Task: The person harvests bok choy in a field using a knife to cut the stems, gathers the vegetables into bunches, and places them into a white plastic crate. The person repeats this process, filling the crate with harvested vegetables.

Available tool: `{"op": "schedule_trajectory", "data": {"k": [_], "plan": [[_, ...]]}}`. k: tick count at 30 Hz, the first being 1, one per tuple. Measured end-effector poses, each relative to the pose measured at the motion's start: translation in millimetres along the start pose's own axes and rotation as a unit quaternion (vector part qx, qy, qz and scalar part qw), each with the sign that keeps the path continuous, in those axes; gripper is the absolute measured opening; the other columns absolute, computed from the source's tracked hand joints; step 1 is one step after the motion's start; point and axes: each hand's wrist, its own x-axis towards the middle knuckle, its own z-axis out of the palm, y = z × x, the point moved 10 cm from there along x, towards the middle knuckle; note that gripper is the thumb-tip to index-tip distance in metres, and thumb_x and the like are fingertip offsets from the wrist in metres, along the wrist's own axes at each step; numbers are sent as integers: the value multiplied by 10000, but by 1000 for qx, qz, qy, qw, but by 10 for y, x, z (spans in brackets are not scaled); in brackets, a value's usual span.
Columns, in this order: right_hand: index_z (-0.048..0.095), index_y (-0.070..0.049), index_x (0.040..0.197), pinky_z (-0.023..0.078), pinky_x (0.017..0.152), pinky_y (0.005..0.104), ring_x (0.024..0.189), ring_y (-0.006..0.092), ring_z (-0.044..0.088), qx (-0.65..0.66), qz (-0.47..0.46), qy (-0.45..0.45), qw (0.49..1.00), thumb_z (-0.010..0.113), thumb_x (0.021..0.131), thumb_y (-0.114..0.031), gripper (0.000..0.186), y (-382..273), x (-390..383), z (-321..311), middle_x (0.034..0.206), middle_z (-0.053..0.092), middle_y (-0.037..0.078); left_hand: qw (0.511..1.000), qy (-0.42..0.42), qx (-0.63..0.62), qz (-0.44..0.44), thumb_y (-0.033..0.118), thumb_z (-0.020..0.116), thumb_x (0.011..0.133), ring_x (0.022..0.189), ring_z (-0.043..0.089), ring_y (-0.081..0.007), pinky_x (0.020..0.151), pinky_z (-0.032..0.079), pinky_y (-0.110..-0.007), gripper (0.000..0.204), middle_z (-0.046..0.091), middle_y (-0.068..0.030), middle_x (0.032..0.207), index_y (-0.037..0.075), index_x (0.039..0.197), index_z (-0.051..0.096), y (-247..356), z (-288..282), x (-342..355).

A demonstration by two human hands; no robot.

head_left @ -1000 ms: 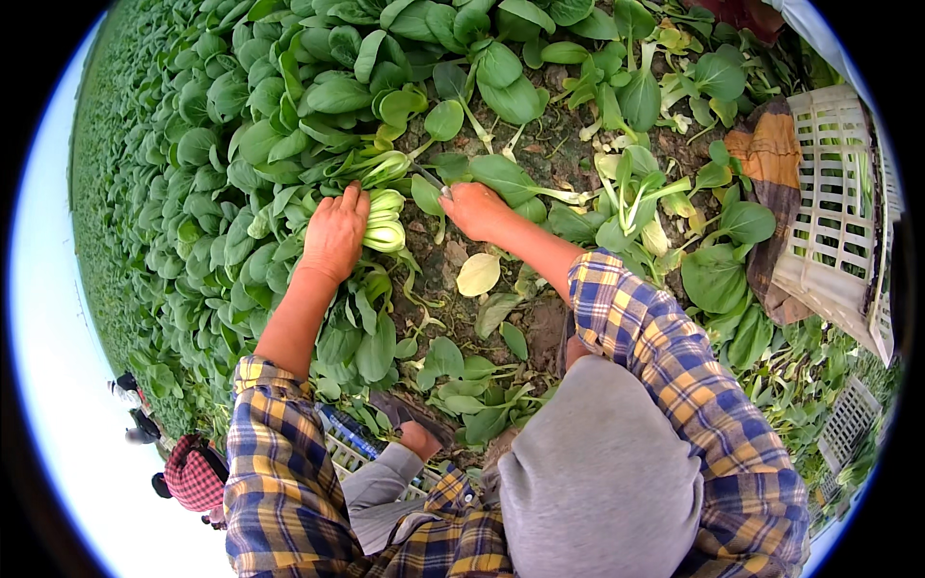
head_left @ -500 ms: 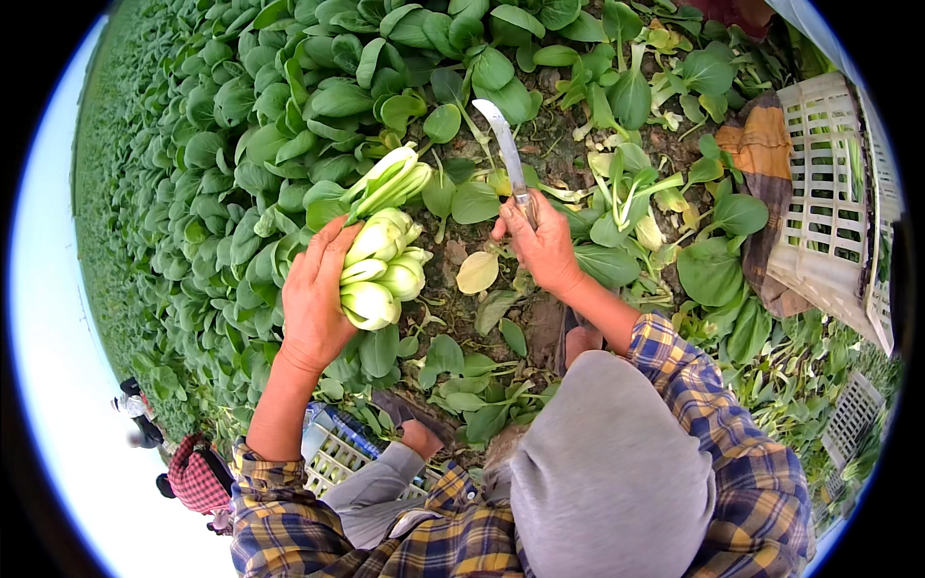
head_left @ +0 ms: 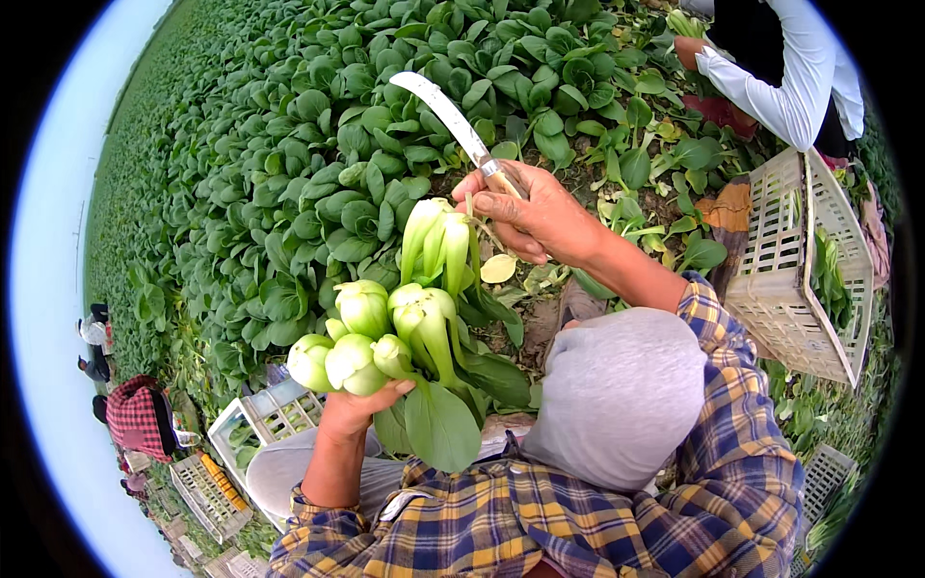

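A bunch of several bok choy rests in my left hand, pale stem bases turned up and dark leaves hanging down to the right. My left fingers are closed round it, partly hidden beneath the plants. In my right hand is a sickle with a curved pale blade and a light handle, the blade pointing up and left. My right fingertips are close above the topmost bok choy stems; whether they touch them I cannot tell.
Growing bok choy fills the left and far side. A white plastic crate stands at the right, a person in white sleeves beyond it. Another crate is at my lower left; farther left is a person in red check.
My left hand has brought the bok choy nearer to me, and more of them show in the bunch. My right hand has moved with the sickle to just above the bunch.
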Motion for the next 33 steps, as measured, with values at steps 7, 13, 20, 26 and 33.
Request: {"op": "schedule_trajectory", "data": {"k": [7,13,20,26,33], "plan": [[515,-73,917,294,336,193,411,28,396,-100,-22,-23,994,591,926,-221,166,-756,-43,710,736,531,-5,960,48,-263,83,13,726,690,1016,613,-236,905,501,-377,563,614,-131,1134,-22,1218,533,13,-170,-848],[580,-29,988,438,645,320,685,139,533,-609,-243,98,748,636,897,-194,196,-1490,-304,937,769,594,70,932,44,-333,134,15,707,693,1033,612,-253,916,503,-389,591,604,-150,1158,-39,1246,504,-27,-330,-1237],[595,-49,1063,474,693,252,767,85,590,-457,-258,-115,843,657,892,-191,231,-1050,-488,2282,825,615,5,944,63,-297,131,27,677,692,1049,617,-289,921,515,-411,625,596,-184,1180,-55,1277,471,-125,-381,-1342],[564,-51,949,436,587,279,630,83,519,-503,-252,-36,826,626,897,-173,146,-902,-253,2162,731,556,23,925,6,-354,137,74,668,683,1047,621,-311,923,520,-424,659,594,-196,1188,-44,1297,461,-202,-305,-1430],[352,-16,1402,275,324,205,383,35,345,-227,6,-94,969,651,894,-372,689,-298,-189,1966,1052,630,47,915,23,-390,105,108,665,700,1035,623,-307,908,522,-414,643,608,-198,1159,-57,1287,463,-349,-388,-1395]]}}
